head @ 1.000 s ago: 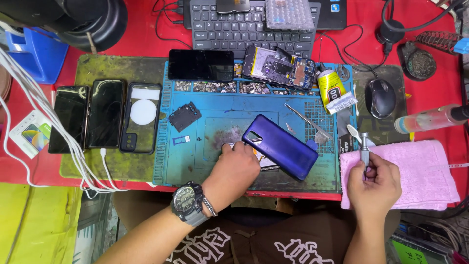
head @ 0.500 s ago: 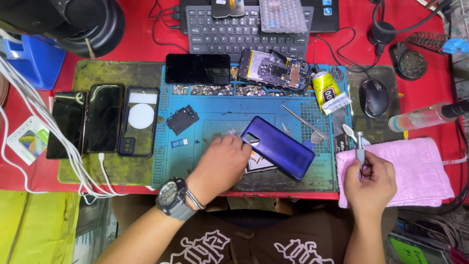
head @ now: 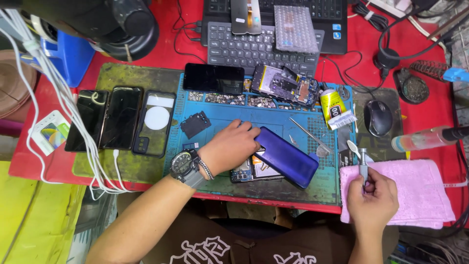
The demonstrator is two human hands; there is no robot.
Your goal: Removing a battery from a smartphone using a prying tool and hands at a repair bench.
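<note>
a: start big. what carries everything under the hands?

b: a red desk (head: 386, 34), and on it a blue work mat (head: 273, 122) that lies under the left hand (head: 229, 149) and stretches away toward the right hand (head: 373, 198). a pink cloth (head: 420, 190) sits beneath the right hand.

a: and the phone?

b: the blue phone back cover (head: 288, 156) lies just to the right of the left hand, touching its fingertips. its long axis runs on a slant, from the near-left end by the knuckles out and down toward the right hand. an opened phone body (head: 256, 170) peeks from under it, close to the left palm. the left hand is clearly the nearer one; the right is well apart, off past the cover's far end.

a: how do the hands stand?

b: the left hand lies palm down, fingers loosely curled and pressing at the cover's upper left edge, not wrapped around it. the right hand is closed in a pinch on a slim metal tool (head: 363, 168), held upright over the cloth.

a: anything smaller nearby?

b: a small black part (head: 195, 124) lies just beyond the left wrist, a yellow glue tube (head: 334, 108) farther out between the hands.
</note>
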